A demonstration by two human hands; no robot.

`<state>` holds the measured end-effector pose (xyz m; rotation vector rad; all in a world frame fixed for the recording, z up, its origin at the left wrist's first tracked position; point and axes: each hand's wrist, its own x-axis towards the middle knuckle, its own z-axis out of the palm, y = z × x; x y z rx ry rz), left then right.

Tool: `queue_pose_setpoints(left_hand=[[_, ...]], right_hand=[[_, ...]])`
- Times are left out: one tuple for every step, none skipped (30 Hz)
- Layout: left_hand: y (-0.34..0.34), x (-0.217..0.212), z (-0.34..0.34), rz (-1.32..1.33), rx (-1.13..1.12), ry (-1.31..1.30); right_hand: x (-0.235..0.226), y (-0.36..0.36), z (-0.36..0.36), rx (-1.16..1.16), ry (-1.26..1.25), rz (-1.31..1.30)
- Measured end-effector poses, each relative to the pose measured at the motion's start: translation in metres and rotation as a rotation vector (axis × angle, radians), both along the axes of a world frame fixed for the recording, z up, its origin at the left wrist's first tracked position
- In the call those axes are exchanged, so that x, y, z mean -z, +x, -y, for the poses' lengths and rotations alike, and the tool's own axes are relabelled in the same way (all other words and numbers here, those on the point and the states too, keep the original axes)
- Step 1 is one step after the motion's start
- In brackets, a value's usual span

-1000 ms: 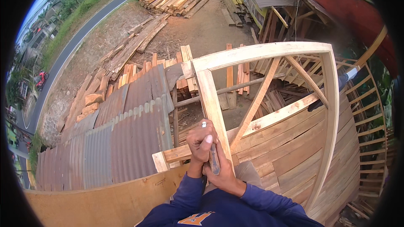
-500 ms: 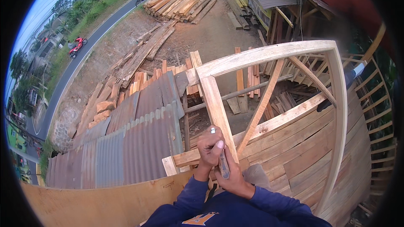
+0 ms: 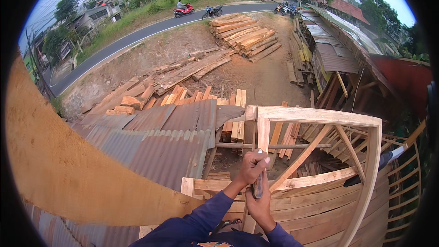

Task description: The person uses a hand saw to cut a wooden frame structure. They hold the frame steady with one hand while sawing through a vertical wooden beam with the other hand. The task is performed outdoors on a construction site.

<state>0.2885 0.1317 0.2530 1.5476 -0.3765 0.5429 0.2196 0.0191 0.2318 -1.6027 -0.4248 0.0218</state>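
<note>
While the view had tipped up since 1 second before to take in the road at 12 o'clock, both hands stayed together, the left hand (image 3: pixel 253 167) and right hand (image 3: pixel 259 200) clasping a slim grey tool (image 3: pixel 258 185) against the upright post (image 3: pixel 263 133) of the wooden frame (image 3: pixel 315 116), suggesting the same work continued.

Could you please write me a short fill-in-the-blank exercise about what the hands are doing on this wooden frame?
1. Both hands, the left hand above the right hand, grip a slim ____.
2. The hands rest against the frame's upright ____ post.
3. Left of the frame lies a roof of corrugated ____.
4. Two ____ are on the road.

Missing words: tool; wooden; metal; motorbikes
</note>
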Motion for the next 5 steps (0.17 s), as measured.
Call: queue_pose_setpoints(left_hand=[[-0.023, 0.006, 0.015, 0.078, 0.010, -0.013], [-0.043, 0.009, 0.021, 0.101, 0.003, 0.009], [-0.047, 0.013, 0.016, 0.110, 0.011, 0.016], [-0.036, 0.014, 0.014, 0.049, 0.022, -0.050], [-0.021, 0.005, -0.001, -0.029, -0.004, -0.095]], right_hand=[[0.001, -0.022, 0.015, -0.066, 0.009, -0.110], [-0.003, -0.025, 0.013, -0.068, 0.032, -0.083], [-0.004, -0.033, 0.010, -0.069, 0.043, -0.071], [-0.003, -0.037, 0.013, -0.050, 0.046, -0.065], [-0.009, -0.018, 0.005, -0.153, 0.081, -0.312]])
